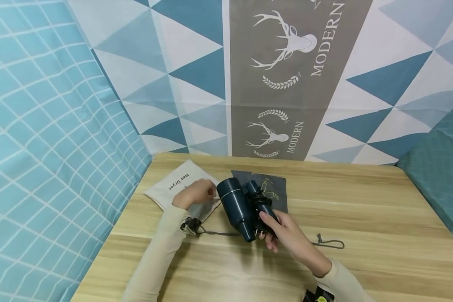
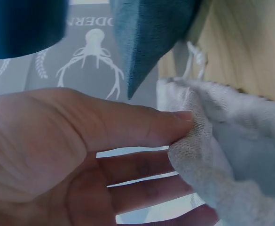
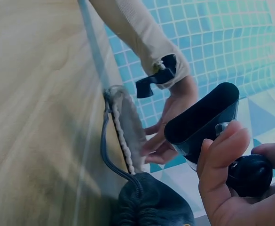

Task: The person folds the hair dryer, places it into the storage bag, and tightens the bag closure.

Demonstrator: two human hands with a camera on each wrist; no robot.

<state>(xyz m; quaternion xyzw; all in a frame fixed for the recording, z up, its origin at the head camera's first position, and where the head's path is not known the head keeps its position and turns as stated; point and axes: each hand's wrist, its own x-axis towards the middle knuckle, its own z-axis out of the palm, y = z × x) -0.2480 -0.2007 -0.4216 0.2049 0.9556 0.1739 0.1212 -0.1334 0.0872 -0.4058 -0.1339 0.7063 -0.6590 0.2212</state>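
A white cloth drawstring bag (image 1: 181, 174) printed "Hair Dryer" lies at the left of the table. My left hand (image 1: 196, 193) pinches the rim of its mouth between thumb and fingers; the left wrist view shows the gathered edge (image 2: 193, 136) and the parted opening beside it. In my right hand (image 1: 287, 235) is a dark blue hair dryer (image 1: 237, 205), gripped by its handle and held over the table. A black cord (image 1: 262, 200) is wound round the handle, and plug prongs show below it. The dryer's flat nozzle (image 3: 203, 117) faces the right wrist camera.
Behind the dryer lies a dark grey drawstring pouch (image 1: 281, 184) with a yellow print, partly hidden. Its grey cord (image 1: 330, 243) trails out on the right, and another grey cord (image 1: 219, 233) lies near the left wrist. Patterned cloths (image 1: 196, 84) hang around the wooden table (image 1: 362, 201).
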